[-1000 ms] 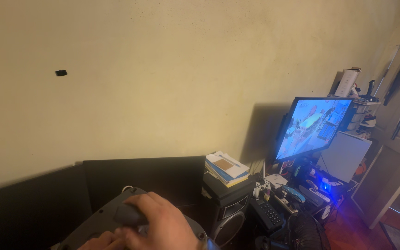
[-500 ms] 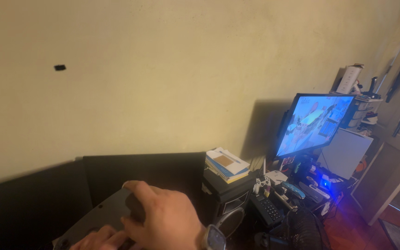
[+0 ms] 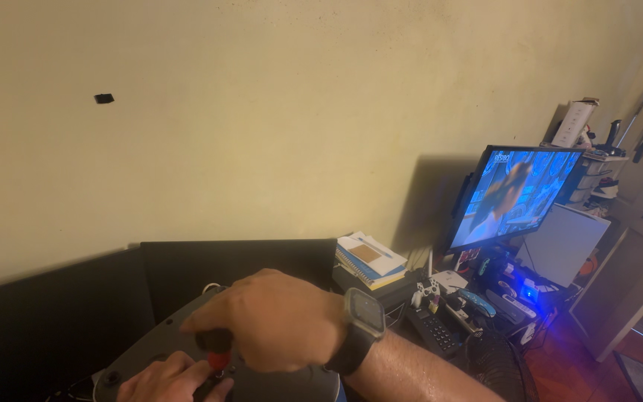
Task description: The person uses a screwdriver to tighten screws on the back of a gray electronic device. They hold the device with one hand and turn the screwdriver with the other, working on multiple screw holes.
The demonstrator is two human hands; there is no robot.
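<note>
A: What filled most of the view?

B: A plain cream wall (image 3: 299,112), with one small dark mark (image 3: 103,98) high on the left. Below it ran a black panel (image 3: 240,264). To the right stood a lit monitor (image 3: 511,195), and near its foot a crowded desk (image 3: 485,327) carried a stack of notebooks (image 3: 366,259), a white game controller (image 3: 429,290) and a dark remote (image 3: 435,333).

A: And the work itself?

B: Low in the frame sat a grey device (image 3: 180,346) with a flat, rounded top plate, just in front of the black panel. Both hands were on it. The right hand (image 3: 273,320), a dark wristwatch (image 3: 362,324) on its wrist, was curled over a small dark knob (image 3: 213,341), the fingers closed about it. Just beneath the knob showed a red part (image 3: 218,361). The left hand (image 3: 165,378) lay at the bottom edge, touching the plate beside the red part; I could not tell whether it gripped anything.

A: Which step did that look like?

B: By my judgement, fitting or turning the knob while the other hand steadied the device.

A: What would the next move have called for?

B: Probably a firm, small twist of the right fingers, with the left holding the plate from shifting.
</note>
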